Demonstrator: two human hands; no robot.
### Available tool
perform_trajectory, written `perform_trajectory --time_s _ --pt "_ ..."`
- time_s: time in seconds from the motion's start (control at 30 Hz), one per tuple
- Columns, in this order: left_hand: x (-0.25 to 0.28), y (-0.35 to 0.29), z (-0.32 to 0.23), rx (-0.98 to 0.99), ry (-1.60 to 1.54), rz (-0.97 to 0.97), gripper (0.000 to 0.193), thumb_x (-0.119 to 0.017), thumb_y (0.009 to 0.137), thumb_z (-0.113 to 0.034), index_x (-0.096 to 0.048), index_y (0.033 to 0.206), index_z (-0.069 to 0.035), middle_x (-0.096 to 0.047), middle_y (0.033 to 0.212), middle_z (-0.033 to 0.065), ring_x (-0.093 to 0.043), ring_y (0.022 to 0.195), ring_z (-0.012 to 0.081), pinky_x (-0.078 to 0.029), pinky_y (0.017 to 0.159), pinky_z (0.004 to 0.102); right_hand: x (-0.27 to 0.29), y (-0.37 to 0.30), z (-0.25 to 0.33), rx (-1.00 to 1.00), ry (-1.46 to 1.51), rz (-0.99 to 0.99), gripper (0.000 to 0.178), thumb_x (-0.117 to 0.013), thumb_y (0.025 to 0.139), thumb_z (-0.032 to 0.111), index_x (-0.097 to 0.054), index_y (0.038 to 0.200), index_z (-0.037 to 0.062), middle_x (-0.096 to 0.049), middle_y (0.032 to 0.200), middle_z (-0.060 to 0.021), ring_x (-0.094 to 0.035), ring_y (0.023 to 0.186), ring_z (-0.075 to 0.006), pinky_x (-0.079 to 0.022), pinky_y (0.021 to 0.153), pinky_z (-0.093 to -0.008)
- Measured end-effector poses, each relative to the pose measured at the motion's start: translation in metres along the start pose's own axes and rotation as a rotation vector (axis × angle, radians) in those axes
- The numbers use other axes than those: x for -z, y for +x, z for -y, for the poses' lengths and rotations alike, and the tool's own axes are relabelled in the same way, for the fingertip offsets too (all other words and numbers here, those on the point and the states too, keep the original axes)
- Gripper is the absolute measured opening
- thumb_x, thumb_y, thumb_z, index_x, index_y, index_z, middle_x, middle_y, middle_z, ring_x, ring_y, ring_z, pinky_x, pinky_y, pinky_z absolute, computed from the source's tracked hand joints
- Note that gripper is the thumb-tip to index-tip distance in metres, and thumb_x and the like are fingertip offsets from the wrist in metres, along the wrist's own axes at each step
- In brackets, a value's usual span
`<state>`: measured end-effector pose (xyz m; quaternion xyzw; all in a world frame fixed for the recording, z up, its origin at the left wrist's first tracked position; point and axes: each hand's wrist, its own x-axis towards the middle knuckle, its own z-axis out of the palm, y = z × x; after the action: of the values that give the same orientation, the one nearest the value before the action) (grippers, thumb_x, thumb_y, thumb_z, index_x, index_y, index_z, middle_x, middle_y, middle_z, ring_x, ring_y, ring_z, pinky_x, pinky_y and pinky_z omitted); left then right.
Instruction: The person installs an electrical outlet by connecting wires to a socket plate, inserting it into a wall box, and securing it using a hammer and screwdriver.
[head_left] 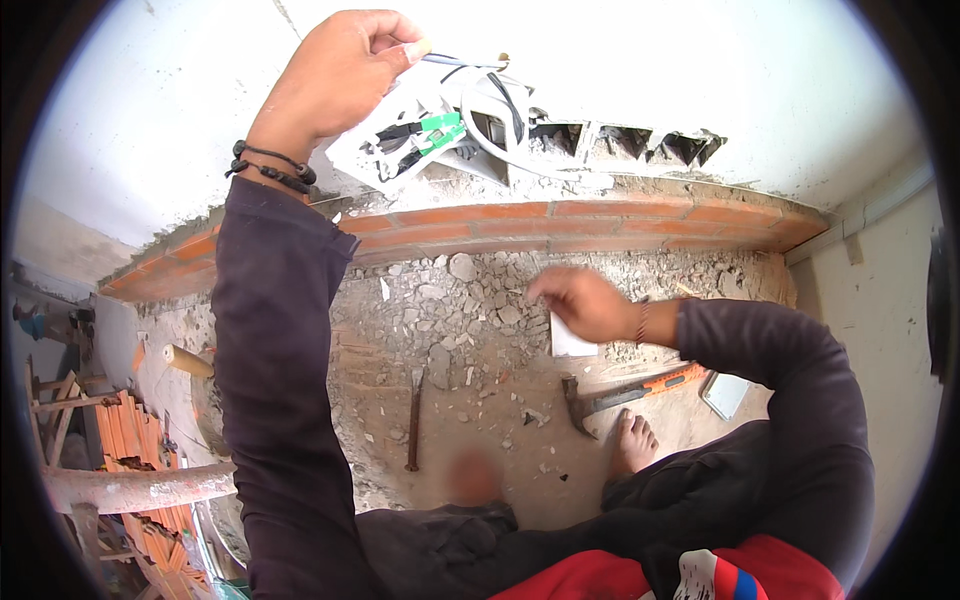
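Note:
High on the white wall, my left hand pinches the end of a thin grey cable between thumb and fingertips. The cable runs to a small hole. Below it, an open white box with green connectors and black plugs sits by a loop of white cable. My right hand is over the rubble, fingers bent and blurred by motion. A white rectangular piece shows right below it; whether they touch I cannot tell.
A broken slot opens in the wall above a brick course. Broken rubble covers the floor. A chisel, a claw hammer and a grey-white flat box lie near my feet. Stacked bricks stand at left.

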<state>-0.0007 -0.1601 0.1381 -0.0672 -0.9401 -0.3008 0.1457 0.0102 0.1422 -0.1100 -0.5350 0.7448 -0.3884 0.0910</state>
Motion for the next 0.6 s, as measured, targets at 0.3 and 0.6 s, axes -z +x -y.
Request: perform_trajectory --time_s 0.3,0.6 --pt "0.003 -0.003 -0.004 0.078 -0.165 0.027 0.021 -0.064 0.100 -0.015 -0.067 0.114 -0.001 -0.060 0.081 -0.0030 -0.048 0.071 0.0054 -0.043 0.064 0.0210 0.135 0.059 0.064 -0.052 0.221 -0.438 0.028 -0.055 0.099 0.003 -0.061 0.127 0.0075 -0.054 0.082 0.0052 -0.052 0.071 -0.0032 -0.046 0.062 -0.0194" --pt "0.004 0.001 -0.006 0.123 -0.291 0.037 0.027 -0.065 0.100 -0.016 -0.065 0.121 0.000 -0.065 0.090 0.0003 -0.056 0.076 0.0055 -0.048 0.067 0.0212 0.169 0.151 0.109 0.356 -0.190 -0.371 0.010 -0.066 0.098 0.009 -0.065 0.104 0.0019 -0.068 0.085 -0.0017 -0.067 0.078 -0.0076 -0.054 0.071 -0.0225"
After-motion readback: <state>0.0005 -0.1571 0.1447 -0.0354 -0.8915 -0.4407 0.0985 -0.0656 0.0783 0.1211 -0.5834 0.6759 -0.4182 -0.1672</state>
